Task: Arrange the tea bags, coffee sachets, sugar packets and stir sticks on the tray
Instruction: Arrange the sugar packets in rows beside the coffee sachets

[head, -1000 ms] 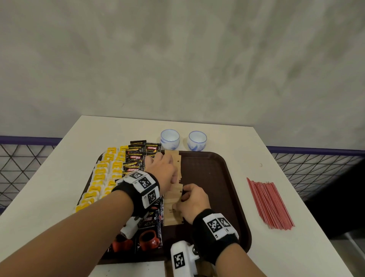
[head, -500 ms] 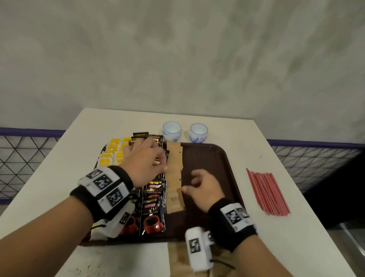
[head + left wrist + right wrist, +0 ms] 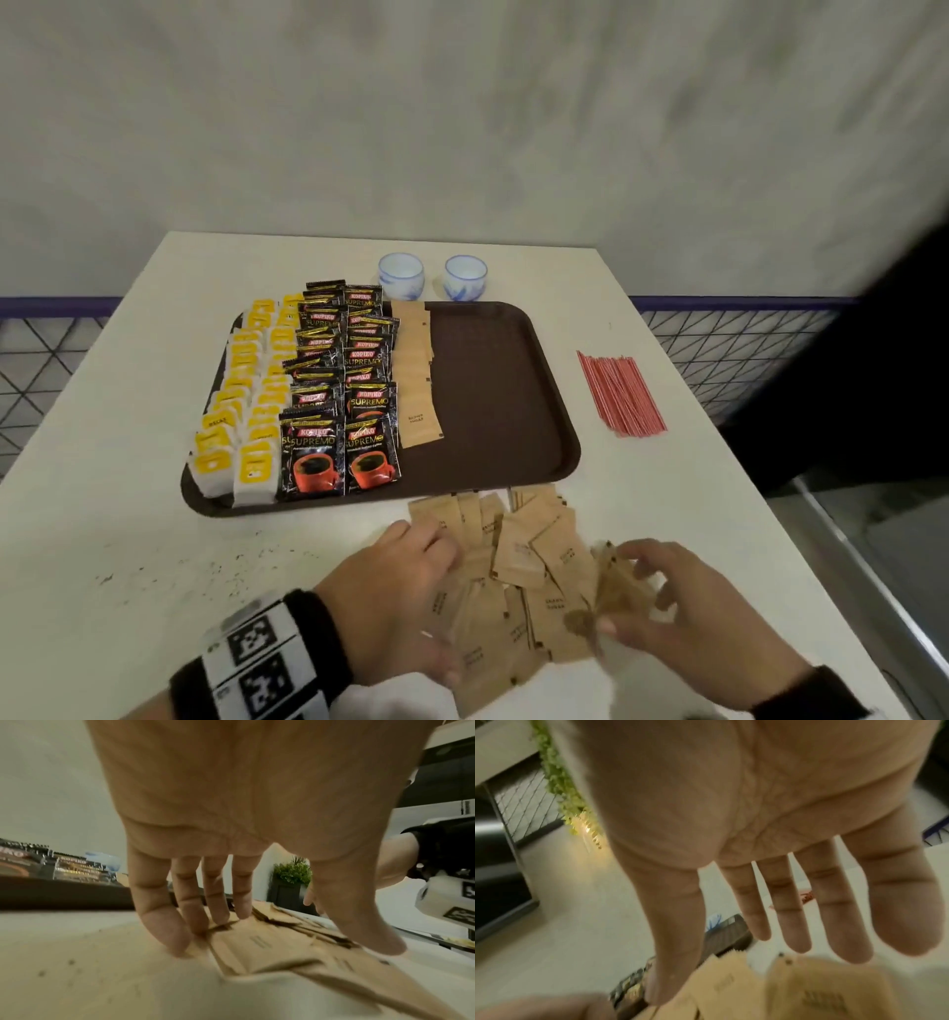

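**A:** Where are the sugar packets?

**B:** In two lots. One column (image 3: pixel 415 375) lies on the brown tray (image 3: pixel 503 390), overlapping, its long axis running from the near edge toward the far edge, just beside the coffee sachets (image 3: pixel 344 390). The rest form a loose pile (image 3: pixel 518 575) on the table (image 3: pixel 128 539), just in front of the tray's near rim, fanned out with corners pointing every way.

**A:** And the hands?

**B:** The left hand (image 3: pixel 395 591) lies spread, with straight fingers (image 3: pixel 159 925) pressing the left edge of the pile. The right hand (image 3: pixel 678 616) is open too, fingers extended over the pile's right side; a packet looks lifted beneath it, but blur hides whether it is pinched.

**A:** What differs from half a second ago?

**B:** Both hands were over the tray then, at the sugar column and sachets. They have drawn back to the pile on the table.

**A:** Anything else?

**B:** Tea bags (image 3: pixel 241 406) in two rows at the tray's left; red stir sticks (image 3: pixel 619 393) bundled on the table to its right, pointing away; two cups (image 3: pixel 432 276) beyond.
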`<act>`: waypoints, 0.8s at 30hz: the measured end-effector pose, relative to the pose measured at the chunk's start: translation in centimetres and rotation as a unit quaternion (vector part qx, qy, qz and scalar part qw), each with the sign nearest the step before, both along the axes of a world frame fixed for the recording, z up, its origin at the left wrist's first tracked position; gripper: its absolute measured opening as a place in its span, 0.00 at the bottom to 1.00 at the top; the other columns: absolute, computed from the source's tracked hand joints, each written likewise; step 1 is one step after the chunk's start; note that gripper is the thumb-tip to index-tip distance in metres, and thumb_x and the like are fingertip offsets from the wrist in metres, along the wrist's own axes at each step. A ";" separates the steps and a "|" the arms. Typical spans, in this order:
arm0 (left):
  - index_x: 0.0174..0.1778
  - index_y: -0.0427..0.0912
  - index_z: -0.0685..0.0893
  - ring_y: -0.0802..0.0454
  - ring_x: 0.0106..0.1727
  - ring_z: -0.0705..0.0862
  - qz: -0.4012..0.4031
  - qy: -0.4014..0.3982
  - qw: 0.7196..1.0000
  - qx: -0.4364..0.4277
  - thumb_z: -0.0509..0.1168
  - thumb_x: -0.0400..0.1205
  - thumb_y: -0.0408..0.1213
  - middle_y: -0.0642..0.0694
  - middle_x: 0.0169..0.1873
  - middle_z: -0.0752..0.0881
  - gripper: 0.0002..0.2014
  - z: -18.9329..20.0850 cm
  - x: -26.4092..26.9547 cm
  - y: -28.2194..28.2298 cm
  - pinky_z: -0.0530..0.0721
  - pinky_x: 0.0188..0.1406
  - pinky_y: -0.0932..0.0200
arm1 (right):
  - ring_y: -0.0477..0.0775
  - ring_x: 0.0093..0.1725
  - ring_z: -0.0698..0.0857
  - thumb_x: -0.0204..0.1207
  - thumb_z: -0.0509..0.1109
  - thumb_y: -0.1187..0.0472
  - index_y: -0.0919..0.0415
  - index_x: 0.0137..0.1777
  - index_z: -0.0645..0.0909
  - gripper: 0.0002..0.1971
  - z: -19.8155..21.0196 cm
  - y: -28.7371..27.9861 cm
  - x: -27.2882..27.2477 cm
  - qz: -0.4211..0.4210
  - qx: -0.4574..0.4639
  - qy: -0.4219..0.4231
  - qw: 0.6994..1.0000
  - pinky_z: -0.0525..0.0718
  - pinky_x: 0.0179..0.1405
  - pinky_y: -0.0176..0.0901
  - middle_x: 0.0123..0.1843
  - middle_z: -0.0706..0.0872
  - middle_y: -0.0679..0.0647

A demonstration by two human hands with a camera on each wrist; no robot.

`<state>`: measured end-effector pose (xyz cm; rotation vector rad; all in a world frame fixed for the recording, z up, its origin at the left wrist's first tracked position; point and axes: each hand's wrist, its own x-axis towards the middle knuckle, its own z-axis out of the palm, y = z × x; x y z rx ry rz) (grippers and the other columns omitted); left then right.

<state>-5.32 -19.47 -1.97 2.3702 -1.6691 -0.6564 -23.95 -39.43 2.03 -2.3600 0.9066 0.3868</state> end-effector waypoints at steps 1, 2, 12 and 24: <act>0.67 0.53 0.69 0.56 0.58 0.67 0.007 -0.013 1.000 0.006 0.70 0.66 0.65 0.57 0.61 0.68 0.37 -0.1 -0.4 -0.2 0.69 0.54 0.65 | 0.41 0.56 0.77 0.62 0.79 0.40 0.40 0.67 0.69 0.35 -0.7 0.5 -0.1 0.004 -0.018 0.003 1.000 0.77 0.56 0.33 0.59 0.73 0.39; 0.68 0.52 0.68 0.54 0.58 0.67 0.016 -0.022 1.000 0.013 0.70 0.68 0.62 0.55 0.62 0.68 0.35 -0.1 -0.7 -0.5 0.70 0.56 0.64 | 0.44 0.60 0.76 0.62 0.79 0.40 0.43 0.71 0.67 0.38 -1.4 0.9 -0.1 0.006 -0.044 0.009 0.999 0.76 0.61 0.35 0.63 0.72 0.41; 0.38 0.57 0.67 0.55 0.52 0.71 0.107 0.053 0.992 0.041 0.78 0.63 0.46 0.59 0.52 0.74 0.23 -0.2 -0.6 -0.2 0.79 0.51 0.60 | 0.48 0.56 0.78 0.56 0.85 0.56 0.49 0.56 0.73 0.31 -4.9 0.7 -0.1 -0.100 -0.007 -0.017 0.995 0.79 0.60 0.40 0.54 0.74 0.45; 0.53 0.57 0.78 0.42 0.39 0.85 0.263 0.284 0.907 -0.168 0.62 0.79 0.25 0.45 0.49 0.85 0.19 2.4 1.5 3.7 0.82 0.32 0.61 | 0.44 0.32 0.84 0.69 0.73 0.79 0.58 0.50 0.85 0.17 -2.4 -1.3 -0.3 -0.188 0.108 -0.267 0.939 0.78 0.26 0.23 0.39 0.91 0.49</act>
